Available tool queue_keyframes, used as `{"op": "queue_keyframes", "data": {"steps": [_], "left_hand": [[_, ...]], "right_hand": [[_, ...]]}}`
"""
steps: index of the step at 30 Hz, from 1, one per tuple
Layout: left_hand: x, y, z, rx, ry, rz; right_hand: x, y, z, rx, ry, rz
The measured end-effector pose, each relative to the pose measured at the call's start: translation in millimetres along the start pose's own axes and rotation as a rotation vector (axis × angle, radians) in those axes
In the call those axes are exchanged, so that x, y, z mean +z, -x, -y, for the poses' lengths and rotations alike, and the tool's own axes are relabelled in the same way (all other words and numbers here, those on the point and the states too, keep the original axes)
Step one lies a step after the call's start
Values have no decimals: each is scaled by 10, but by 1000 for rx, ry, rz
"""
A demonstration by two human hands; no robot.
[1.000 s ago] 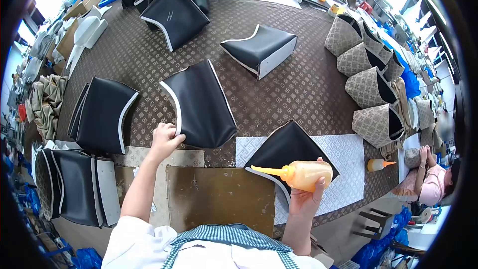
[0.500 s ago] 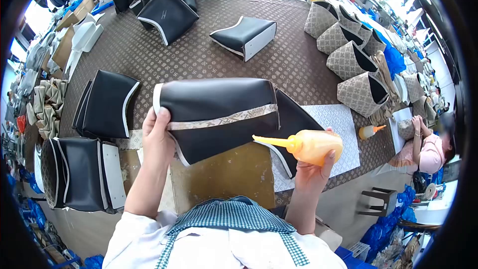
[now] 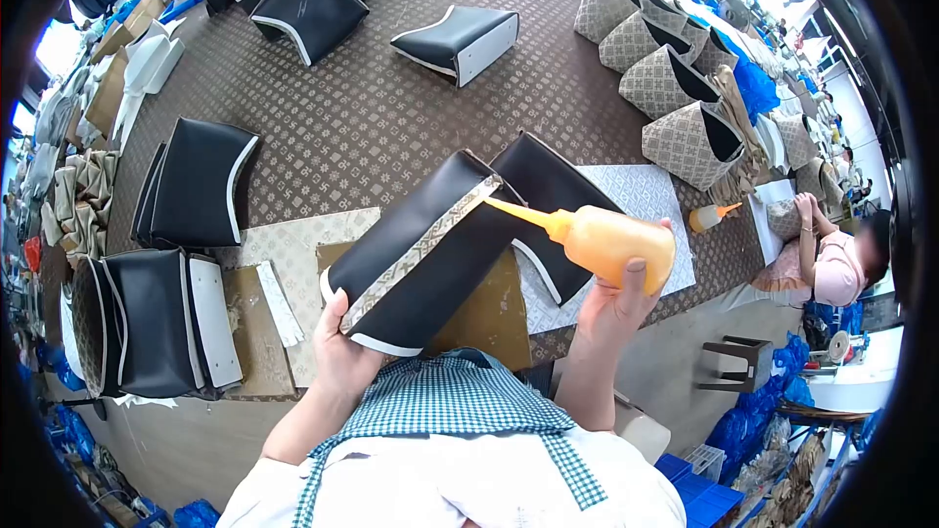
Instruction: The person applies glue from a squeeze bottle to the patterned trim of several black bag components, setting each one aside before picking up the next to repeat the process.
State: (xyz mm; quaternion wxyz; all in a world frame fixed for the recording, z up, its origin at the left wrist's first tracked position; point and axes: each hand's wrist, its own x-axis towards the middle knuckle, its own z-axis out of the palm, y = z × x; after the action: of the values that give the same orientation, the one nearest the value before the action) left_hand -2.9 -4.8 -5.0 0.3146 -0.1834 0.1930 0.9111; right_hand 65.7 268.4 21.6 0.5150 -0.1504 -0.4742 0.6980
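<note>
My left hand (image 3: 344, 352) grips the near end of a black bag body (image 3: 445, 259) with white edging, thumb on top. A patterned beige strip (image 3: 421, 249) runs lengthwise along it. The bag slants from lower left to upper right over a brown board (image 3: 489, 308). In my right hand (image 3: 618, 303) is an orange squeeze bottle (image 3: 618, 246), held on its side. Its long yellow nozzle points left, the tip right at the far end of the strip. Behind the bottle, another black bag piece (image 3: 553, 181) lies on a white patterned sheet (image 3: 641, 196).
Black bags (image 3: 201, 181) stand at the left, with white-based ones (image 3: 152, 318) nearer me. A single black bag (image 3: 455, 39) lies farther back. Beige patterned bags (image 3: 685, 142) line the right side beside a second glue bottle (image 3: 706, 218). A person in pink (image 3: 836, 259) sits at right.
The bag has turned from roughly level to a steep slant, its left end drawn toward me. The nozzle tip has come up onto the strip's far end. The whole view has shifted slightly.
</note>
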Motion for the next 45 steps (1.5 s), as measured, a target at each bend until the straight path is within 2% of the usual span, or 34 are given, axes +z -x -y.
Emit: {"op": "queue_keyframes", "data": {"steps": [5, 15, 20, 33, 45], "left_hand": [[-39, 47, 7, -10, -23, -17], [2, 81, -18, -19, -24, 37], [45, 100, -19, 1, -102, -35], [60, 106, -3, 17, -67, -18], [1, 87, 34, 1, -104, -83]], "right_hand": [[30, -36, -31, -63, 87, -39], [-11, -100, -153, -83, 99, 28], [-44, -151, -166, -49, 89, 36], [-46, -64, -204, 110, -13, 29], [73, 186, -136, 222, -77, 90]]}}
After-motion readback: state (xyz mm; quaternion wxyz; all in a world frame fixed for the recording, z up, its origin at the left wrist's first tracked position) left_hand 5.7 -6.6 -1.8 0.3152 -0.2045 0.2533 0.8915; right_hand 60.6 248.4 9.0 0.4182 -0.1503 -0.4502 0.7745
